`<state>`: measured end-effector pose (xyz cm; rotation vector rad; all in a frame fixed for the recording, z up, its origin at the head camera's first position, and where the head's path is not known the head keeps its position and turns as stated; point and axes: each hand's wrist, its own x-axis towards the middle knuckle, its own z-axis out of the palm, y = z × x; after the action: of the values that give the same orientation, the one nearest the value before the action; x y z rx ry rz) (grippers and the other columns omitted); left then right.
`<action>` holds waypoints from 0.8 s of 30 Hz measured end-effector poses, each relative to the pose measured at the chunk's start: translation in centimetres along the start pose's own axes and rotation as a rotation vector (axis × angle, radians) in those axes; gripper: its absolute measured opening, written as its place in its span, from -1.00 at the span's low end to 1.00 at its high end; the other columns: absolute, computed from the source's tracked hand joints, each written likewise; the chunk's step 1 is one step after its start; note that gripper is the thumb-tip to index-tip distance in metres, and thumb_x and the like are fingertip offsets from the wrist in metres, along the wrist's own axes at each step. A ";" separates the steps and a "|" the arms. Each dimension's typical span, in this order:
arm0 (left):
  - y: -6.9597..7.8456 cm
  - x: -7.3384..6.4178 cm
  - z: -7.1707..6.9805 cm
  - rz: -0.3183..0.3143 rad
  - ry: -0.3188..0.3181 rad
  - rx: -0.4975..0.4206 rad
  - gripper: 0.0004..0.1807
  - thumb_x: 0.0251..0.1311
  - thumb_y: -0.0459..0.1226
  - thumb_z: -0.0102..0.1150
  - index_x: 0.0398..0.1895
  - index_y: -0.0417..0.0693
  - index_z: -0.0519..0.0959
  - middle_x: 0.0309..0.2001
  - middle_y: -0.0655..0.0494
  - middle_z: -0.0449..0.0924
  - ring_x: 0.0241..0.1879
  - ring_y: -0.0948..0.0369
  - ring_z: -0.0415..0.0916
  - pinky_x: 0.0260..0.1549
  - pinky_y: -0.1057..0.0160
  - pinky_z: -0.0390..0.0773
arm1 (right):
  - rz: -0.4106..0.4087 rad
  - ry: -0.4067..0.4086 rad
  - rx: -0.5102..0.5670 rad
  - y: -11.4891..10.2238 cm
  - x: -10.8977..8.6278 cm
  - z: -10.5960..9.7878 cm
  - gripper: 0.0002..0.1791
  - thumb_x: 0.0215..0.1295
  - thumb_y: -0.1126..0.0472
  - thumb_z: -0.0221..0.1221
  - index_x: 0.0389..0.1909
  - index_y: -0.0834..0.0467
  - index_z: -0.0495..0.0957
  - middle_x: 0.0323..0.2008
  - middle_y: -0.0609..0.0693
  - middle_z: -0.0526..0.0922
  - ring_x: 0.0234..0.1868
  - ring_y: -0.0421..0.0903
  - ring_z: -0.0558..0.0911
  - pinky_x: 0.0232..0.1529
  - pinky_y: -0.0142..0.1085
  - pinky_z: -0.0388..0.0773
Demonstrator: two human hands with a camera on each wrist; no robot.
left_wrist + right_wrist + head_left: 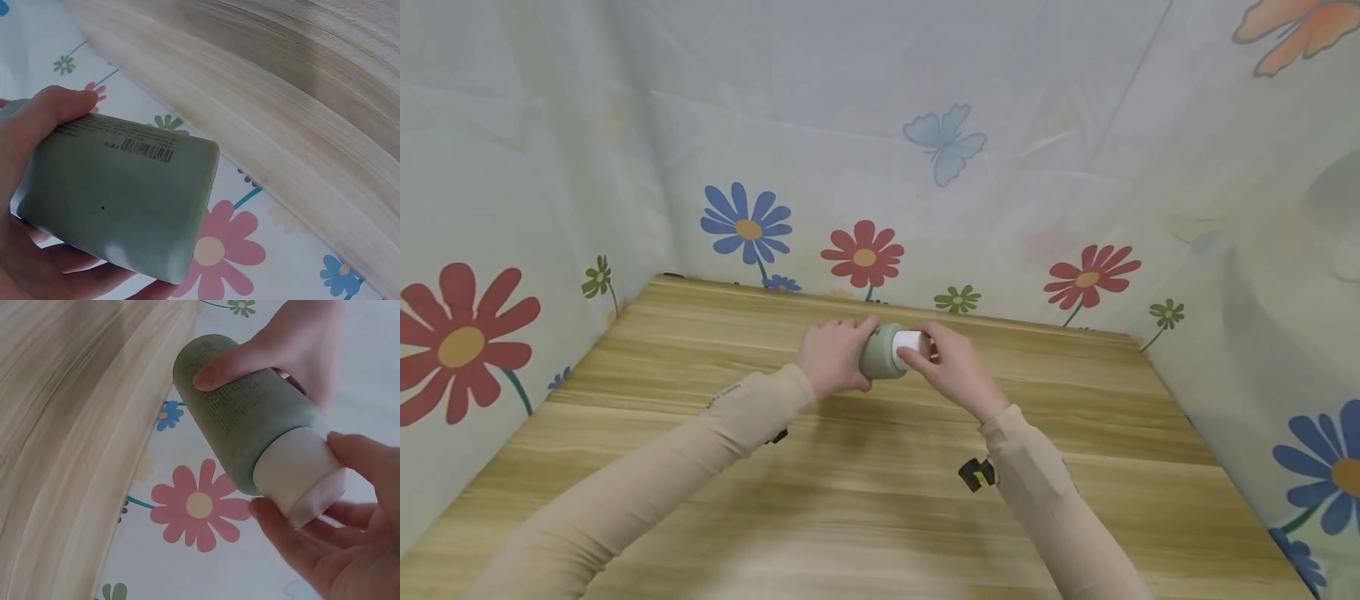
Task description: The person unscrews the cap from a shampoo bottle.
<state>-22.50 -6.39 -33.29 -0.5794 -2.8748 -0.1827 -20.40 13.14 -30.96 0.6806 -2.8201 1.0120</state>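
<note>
A sage-green bottle (880, 354) with a white cap (910, 348) is held sideways above the wooden table, cap toward the right. My left hand (835, 357) grips the bottle's body, thumb on one side and fingers round the other. Small print and a barcode show on the green bottle (119, 194) in the left wrist view. My right hand (953, 367) pinches the white cap between thumb and fingers. In the right wrist view the cap (300, 472) sits at the bottle's end, and the right hand (350, 531) curls round it.
Below both hands lies the wood-grain tabletop (865, 517). A pale cloth (820, 125) printed with flowers and butterflies hangs behind the table and along both sides. A small black device (977, 475) is strapped at the right wrist.
</note>
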 end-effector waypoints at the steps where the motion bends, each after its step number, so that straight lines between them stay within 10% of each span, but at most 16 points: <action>1: -0.1 0.0 -0.1 0.000 0.001 -0.007 -0.11 -0.22 0.00 0.55 0.25 0.13 0.32 0.00 -0.08 0.63 -0.05 -0.03 0.61 -0.15 -0.09 0.62 | -0.034 0.013 0.006 0.1 0.0 0.0 -0.50 0.32 0.07 0.21 0.20 0.22 0.42 0.03 0.15 0.60 -0.07 0.04 0.63 -0.09 -0.12 0.65; 11: -0.1 -0.4 -0.6 -0.003 -0.004 -0.040 -0.16 -0.24 0.02 0.53 0.18 0.14 0.34 -0.04 -0.04 0.64 -0.11 0.00 0.62 -0.23 -0.06 0.61 | -0.420 0.068 -0.086 1.2 -0.3 0.1 -0.50 0.11 0.35 0.35 0.11 0.16 0.49 0.18 0.13 0.49 0.21 0.08 0.50 0.20 -0.05 0.53; 20: 0.3 -0.5 -0.5 -0.009 -0.032 -0.057 -0.16 -0.23 0.03 0.54 0.18 0.14 0.32 -0.01 -0.04 0.63 -0.06 -0.01 0.60 -0.17 -0.09 0.60 | -0.016 0.072 0.072 0.8 0.1 -0.3 -0.42 0.32 -0.10 0.17 0.23 0.16 0.39 0.12 0.12 0.56 0.06 0.07 0.61 -0.09 -0.13 0.67; 24: 0.3 -0.4 -0.3 -0.009 -0.042 -0.043 -0.16 -0.23 0.02 0.54 0.18 0.14 0.33 0.01 -0.03 0.63 -0.04 -0.01 0.60 -0.16 -0.09 0.61 | 0.020 0.047 0.021 0.8 -0.1 -0.4 -0.51 0.27 -0.09 0.22 0.07 0.16 0.50 -0.07 0.08 0.66 -0.15 0.03 0.67 -0.32 -0.27 0.66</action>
<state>-22.00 -6.34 -33.02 -0.5847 -2.9213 -0.2371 -20.71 13.96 -31.12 0.6227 -2.7855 1.0481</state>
